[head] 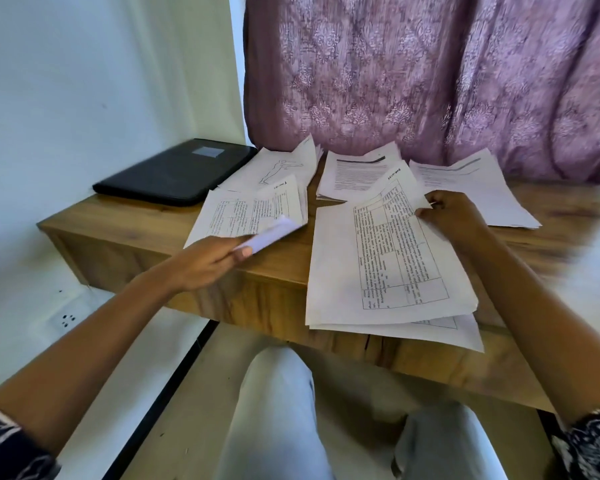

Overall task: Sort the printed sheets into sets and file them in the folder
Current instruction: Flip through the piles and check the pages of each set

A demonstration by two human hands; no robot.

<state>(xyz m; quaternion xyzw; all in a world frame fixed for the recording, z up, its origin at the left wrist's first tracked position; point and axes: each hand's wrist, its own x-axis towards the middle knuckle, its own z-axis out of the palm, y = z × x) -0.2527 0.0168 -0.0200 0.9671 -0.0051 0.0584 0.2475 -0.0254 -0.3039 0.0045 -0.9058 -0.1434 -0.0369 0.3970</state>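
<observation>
Several piles of printed sheets lie on a wooden desk (125, 233). My left hand (208, 261) pinches the near edge of a blurred white sheet (274, 232) above the left pile of table sheets (246, 211). My right hand (454, 220) pinches the far right edge of the top sheet of the big near pile (385, 265), which hangs over the desk's front edge. A black folder (177, 171) lies closed at the far left. Behind are a pile with a figure drawing (278, 168), a text pile (357, 171) and another text pile (475, 181).
A purple patterned curtain (430, 74) hangs behind the desk. A white wall (84, 81) stands on the left, with a socket (66, 320) low down. My knees in light trousers (278, 410) are under the desk's front edge.
</observation>
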